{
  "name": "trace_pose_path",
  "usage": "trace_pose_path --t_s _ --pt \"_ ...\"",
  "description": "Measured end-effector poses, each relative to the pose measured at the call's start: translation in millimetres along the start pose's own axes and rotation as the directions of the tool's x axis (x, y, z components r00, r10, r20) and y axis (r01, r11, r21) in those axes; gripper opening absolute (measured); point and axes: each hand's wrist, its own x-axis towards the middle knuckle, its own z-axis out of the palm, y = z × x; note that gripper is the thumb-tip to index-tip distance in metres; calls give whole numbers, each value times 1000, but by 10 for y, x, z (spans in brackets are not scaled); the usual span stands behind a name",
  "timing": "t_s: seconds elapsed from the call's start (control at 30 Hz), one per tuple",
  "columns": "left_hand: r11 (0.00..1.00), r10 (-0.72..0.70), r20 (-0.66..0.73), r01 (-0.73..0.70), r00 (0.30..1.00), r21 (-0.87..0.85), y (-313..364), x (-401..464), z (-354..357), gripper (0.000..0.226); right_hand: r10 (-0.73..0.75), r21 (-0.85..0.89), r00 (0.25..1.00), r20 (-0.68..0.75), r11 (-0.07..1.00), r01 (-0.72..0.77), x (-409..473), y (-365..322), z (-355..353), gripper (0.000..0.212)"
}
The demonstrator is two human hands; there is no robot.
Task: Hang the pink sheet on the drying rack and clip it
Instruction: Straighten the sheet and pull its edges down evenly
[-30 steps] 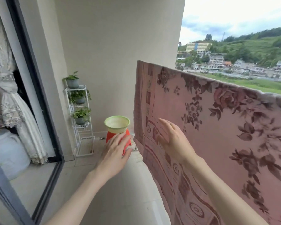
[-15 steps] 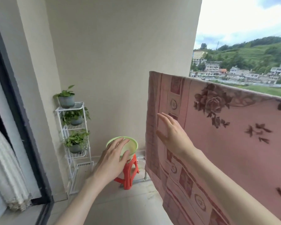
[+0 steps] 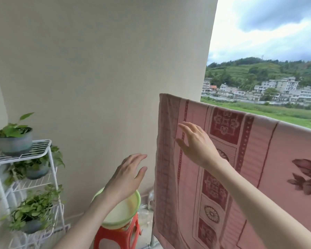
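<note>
Right hand (image 3: 198,147) raised toward pink sheet (image 3: 258,159) top edge, fingers spread; left hand (image 3: 126,177) lifted, empty. Clipping pending.

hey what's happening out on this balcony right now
A person is hanging laundry. The pink sheet is draped over a rail, and the right hand, open, is against its left end. The left hand, open and holding nothing, hovers above a green basin on an orange stool. No clips show on the sheet.
</note>
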Motion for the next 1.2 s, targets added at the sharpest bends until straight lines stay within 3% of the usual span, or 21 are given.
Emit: trace_pose_path --t_s 0.1,0.37,0.53,0.63,0.77,0.87,0.93,1.07,1.2 --pt "1000 -3 12 3 1000 -23 -429 692 155 38 5 -93 999 -44 996 -9 639 203 265 33" --pt "983 -4 18 7 1000 -183 -1159 2396 343 37 43 -290 981 -189 952 -97 2241 506 639 31" --pt "938 14 47 3 999 -346 -1516 3253 680 33 245 -367 949 -200 879 -304 2765 700 934 29" --pt "882 51 82 -6 995 -472 -1585 3781 877 41 315 -424 906 -282 806 -412 2911 876 1151 23" --pt "782 19 234 131 972 -610 -1713 4313 1141 57 259 -417 832 -491 769 -485 2970 987 1346 8" --pt "716 28 197 118 980 -688 -1778 4545 1291 29 181 -442 805 -566 757 -481 2976 1005 1412 8" --pt "677 48 204 119 978 -727 -1792 4621 1348 22 136 -463 809 -572 760 -456 2967 993 1438 8" --pt "644 131 203 72 970 -761 -1932 4657 1397 20 29 -613 890 -454 715 -336 2937 929 1743 9" --pt "612 204 193 29 960 -790 -2102 4693 1391 9 101 -595 820 -564 639 -488 3001 971 1819 25"
